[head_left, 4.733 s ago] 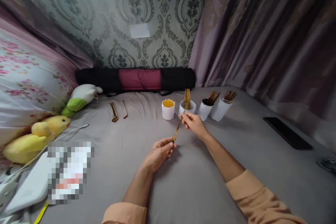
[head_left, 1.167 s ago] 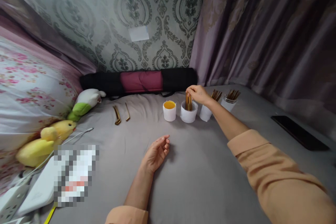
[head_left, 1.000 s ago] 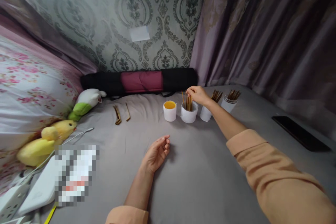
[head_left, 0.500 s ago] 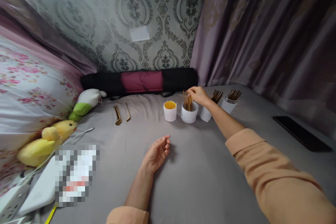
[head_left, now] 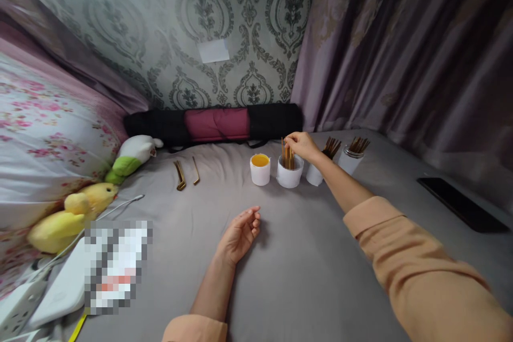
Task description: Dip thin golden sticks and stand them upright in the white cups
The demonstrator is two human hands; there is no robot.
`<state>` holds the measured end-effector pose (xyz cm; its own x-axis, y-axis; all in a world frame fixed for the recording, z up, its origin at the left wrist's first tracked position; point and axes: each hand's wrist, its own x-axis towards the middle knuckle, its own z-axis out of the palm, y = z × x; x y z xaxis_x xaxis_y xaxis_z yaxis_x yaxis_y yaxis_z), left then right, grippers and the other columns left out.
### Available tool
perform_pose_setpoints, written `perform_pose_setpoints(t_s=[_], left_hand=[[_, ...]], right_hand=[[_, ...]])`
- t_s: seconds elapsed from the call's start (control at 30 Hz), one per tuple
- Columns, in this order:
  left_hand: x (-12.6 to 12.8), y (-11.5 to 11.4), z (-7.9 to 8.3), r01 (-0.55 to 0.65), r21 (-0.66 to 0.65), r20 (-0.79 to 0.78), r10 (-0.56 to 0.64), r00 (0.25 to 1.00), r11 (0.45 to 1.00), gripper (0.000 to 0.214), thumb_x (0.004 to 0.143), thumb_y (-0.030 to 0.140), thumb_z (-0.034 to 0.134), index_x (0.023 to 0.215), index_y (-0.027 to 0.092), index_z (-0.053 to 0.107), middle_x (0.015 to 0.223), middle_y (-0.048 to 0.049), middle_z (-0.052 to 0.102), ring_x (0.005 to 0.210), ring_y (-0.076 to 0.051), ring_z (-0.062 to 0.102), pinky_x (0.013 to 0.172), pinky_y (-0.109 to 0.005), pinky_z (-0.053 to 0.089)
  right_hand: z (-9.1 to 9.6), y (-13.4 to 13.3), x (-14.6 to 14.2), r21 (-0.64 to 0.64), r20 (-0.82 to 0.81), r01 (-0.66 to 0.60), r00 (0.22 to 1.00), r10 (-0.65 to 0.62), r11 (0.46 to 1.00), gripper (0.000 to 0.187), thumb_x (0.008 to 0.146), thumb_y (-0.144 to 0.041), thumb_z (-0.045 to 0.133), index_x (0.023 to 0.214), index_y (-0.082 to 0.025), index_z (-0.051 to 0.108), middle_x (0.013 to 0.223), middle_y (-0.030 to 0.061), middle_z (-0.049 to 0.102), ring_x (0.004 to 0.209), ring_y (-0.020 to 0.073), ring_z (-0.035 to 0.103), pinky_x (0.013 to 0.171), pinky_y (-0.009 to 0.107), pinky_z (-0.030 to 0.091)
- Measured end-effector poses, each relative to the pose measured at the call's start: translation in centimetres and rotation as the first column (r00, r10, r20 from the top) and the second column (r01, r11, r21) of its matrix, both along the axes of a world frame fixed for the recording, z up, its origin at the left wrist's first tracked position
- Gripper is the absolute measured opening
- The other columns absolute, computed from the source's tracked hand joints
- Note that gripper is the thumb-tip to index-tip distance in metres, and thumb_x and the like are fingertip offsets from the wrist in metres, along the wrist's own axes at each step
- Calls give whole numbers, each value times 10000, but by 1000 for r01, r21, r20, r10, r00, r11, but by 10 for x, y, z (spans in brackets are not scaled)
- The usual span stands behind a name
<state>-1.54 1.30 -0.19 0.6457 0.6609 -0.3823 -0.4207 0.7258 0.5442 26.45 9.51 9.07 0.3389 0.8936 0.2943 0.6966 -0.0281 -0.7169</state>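
Note:
My right hand reaches out over a white cup and pinches the top of a thin gold stick standing in it among several others. My left hand rests palm-up on the grey bed sheet, its fingers loosely curled and holding nothing. A white cup with a yellow inside stands just left of the stick cup. Right of it are another white cup and a jar, both with brown sticks in them.
Two bent gold pieces lie on the sheet at the back left. A black and maroon roll lies along the wall. Plush toys and a floral pillow are on the left. A dark phone lies at the right.
Earlier both hands held one gold stick in front of me. My right hand then carried it to the stick cup and stays there; my left hand dropped empty onto the sheet.

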Motion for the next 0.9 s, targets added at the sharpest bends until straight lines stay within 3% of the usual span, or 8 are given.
perform_pose_setpoints(t_s=[0.9], left_hand=[[0, 0, 1, -4, 3, -2, 4, 1000, 1000, 194, 774, 161, 566, 953, 88, 583, 763, -34, 543, 591, -54, 493, 498, -161, 405]], right_hand=[[-1, -8, 1, 25, -8, 98, 995, -98, 995, 212, 803, -207, 462, 881, -125, 642, 757, 53, 690, 449, 69, 537, 534, 201, 451]])
